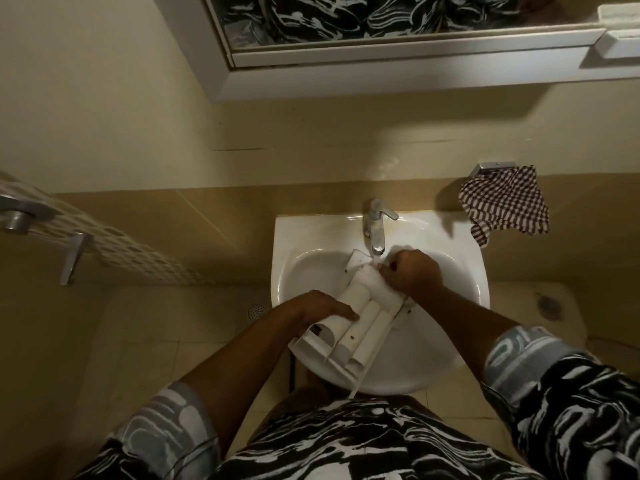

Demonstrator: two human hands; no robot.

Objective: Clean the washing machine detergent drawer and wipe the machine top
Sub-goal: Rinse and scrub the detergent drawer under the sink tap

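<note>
Shirt (329, 441) | left hand (322, 308) flat on drawer (349, 337) | right hand (412, 271) grips cloth (372, 284) under tap (375, 230) | checked towel (505, 202) nearby

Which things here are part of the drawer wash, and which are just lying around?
In use: detergent drawer, faucet, sink, left hand, right hand.
Lying about: checkered cloth, mirror cabinet, floor drain.

Mid-frame, we hold the white detergent drawer (356, 323) over the sink (460, 237) beneath the running tap (375, 230); our left hand (318, 308) rests on it, and our right hand (412, 271) grips its upper end.
</note>
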